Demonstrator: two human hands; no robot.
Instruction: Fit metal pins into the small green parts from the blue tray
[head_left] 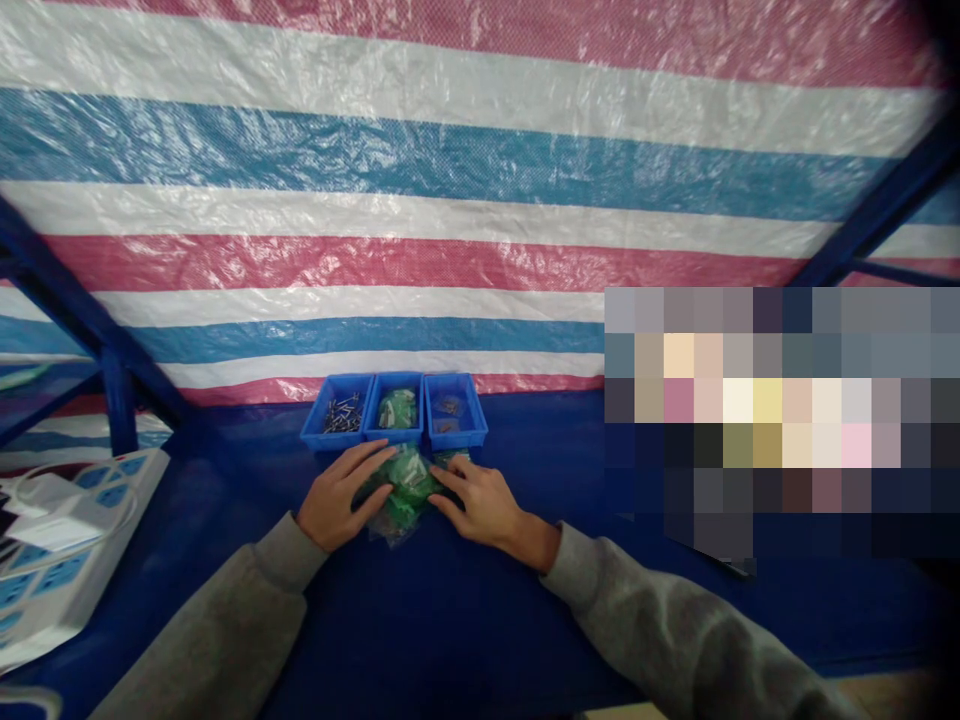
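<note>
3 blue bins (457, 439) near the far edge of the counter (420, 640) already hold contents; green packets (411, 482) lie outside, just nearer, under the loosely open left hand (337, 502) and right hand (489, 508).

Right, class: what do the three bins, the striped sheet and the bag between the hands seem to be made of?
Blue bins: probably smooth moulded plastic, going by their even colour and clean edges.
Striped sheet: likely woven plastic, glossy; crinkled highlights and a fine mesh show.
Bag: apparently thin clear plastic film, since green contents show through.
</note>
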